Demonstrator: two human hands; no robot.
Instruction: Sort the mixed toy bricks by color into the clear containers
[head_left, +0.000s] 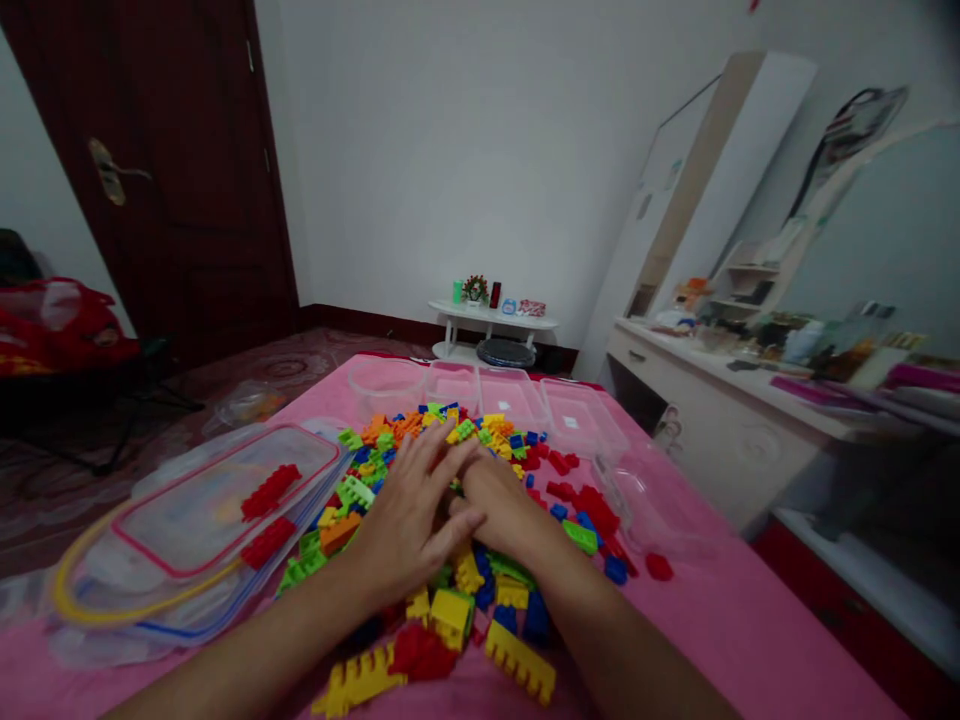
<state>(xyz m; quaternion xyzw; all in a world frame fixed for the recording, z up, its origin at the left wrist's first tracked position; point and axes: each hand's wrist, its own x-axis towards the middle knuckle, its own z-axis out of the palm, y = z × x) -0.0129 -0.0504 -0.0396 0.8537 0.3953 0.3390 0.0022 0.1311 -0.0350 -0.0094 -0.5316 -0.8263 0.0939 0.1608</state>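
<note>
Head view, multicoloured studded blocks [454,612], left hand [401,512] spread, right hand [499,495] too hidden to tell

The person's left hand [405,515] is showing bare, its fingers [435,446] looking slender and tapering. The left forearm [277,632] is running back from the left hand, also bare, looking smooth and slim. To the right of the left hand, the right hand [501,495] is showing bare, its fingers being partly hidden. The right forearm [600,612] is likewise showing bare, widening away from the left hand.
</note>
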